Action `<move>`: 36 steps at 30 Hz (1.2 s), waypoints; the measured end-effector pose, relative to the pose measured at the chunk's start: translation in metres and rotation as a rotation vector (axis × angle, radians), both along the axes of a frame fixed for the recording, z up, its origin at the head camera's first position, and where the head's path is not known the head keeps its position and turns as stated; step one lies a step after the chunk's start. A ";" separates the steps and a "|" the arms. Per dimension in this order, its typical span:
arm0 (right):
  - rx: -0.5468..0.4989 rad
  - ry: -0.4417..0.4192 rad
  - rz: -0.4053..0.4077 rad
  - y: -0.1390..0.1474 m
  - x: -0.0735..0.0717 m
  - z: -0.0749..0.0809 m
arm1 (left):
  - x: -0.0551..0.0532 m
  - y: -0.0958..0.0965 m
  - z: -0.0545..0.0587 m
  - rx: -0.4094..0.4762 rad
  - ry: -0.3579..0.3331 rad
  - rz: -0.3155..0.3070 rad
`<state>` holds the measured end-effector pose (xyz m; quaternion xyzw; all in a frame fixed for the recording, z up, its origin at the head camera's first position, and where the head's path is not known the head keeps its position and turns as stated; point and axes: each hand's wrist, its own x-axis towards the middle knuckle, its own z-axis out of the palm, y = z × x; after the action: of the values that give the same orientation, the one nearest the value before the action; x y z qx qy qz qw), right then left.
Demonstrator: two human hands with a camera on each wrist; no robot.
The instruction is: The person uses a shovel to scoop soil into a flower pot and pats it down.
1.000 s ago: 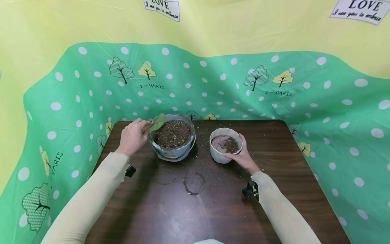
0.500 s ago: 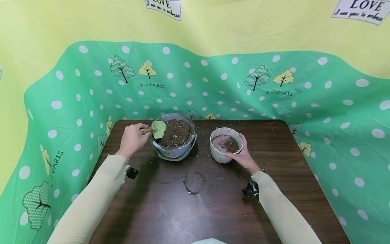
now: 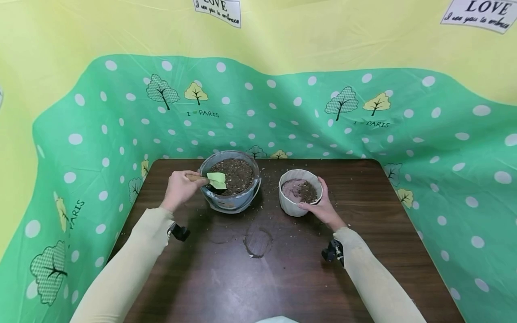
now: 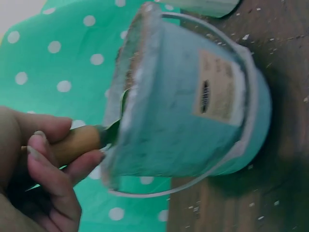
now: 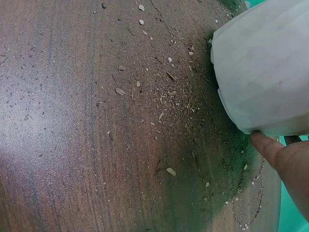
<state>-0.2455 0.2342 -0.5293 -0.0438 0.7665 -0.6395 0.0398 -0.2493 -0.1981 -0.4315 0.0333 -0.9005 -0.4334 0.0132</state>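
My left hand (image 3: 180,189) grips the wooden handle of a small green trowel (image 3: 218,180). The blade is over the near-left part of the dark soil in a blue bucket (image 3: 228,203), its tip at the soil. In the left wrist view, fingers and thumb wrap the wooden handle (image 4: 79,143), and the bucket's rim hides most of the blade. My right hand (image 3: 323,208) holds a white faceted flower pot (image 3: 291,207) by its right side, thumb at the near rim. The pot contains dark soil and a paler pinkish layer. In the right wrist view the pot's white wall (image 5: 265,67) fills the upper right.
The pot and bucket stand on a dark wooden table (image 3: 258,287), with a gap between them. Soil crumbs and pale bits (image 5: 171,171) are scattered near the pot. A ring of soil (image 3: 257,242) marks the tabletop in front. A green dotted cloth (image 3: 274,116) hangs behind and at both sides.
The trowel has swung from the bucket's left rim down and toward me onto the soil, its blade turning over. The right hand and white pot stay in place.
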 end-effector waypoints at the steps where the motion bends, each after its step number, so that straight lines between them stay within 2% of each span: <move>1: -0.003 0.003 0.000 0.000 0.000 0.000 | 0.000 0.002 -0.004 0.019 0.015 0.017; 4: -0.009 0.002 -0.003 0.000 -0.001 0.000 | 0.000 0.008 -0.014 0.100 0.056 0.054; 8: -0.007 -0.008 -0.004 0.000 0.000 -0.002 | -0.001 0.016 -0.024 0.212 0.072 0.070; 10: -0.012 -0.011 -0.001 0.000 0.000 -0.003 | -0.001 0.019 -0.026 0.224 0.081 0.077; 17: -0.029 -0.018 0.003 0.001 0.000 -0.004 | 0.003 0.016 -0.023 0.221 0.129 0.088; 24: -0.022 -0.010 0.008 0.003 -0.002 -0.004 | 0.010 0.007 -0.021 0.331 0.081 0.098; 30: -0.035 -0.002 0.004 0.003 -0.002 -0.004 | 0.016 0.006 -0.024 0.410 0.042 0.139; 33: -0.037 0.004 0.002 0.003 -0.004 -0.006 | 0.020 0.007 -0.026 0.451 0.042 0.162; 36: -0.042 0.007 -0.005 0.005 -0.008 -0.016 | 0.023 0.008 -0.029 0.478 0.065 0.180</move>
<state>-0.2540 0.2395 -0.5456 -0.0447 0.7532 -0.6554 0.0345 -0.2262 -0.1903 -0.4602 0.1015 -0.7651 -0.6318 0.0721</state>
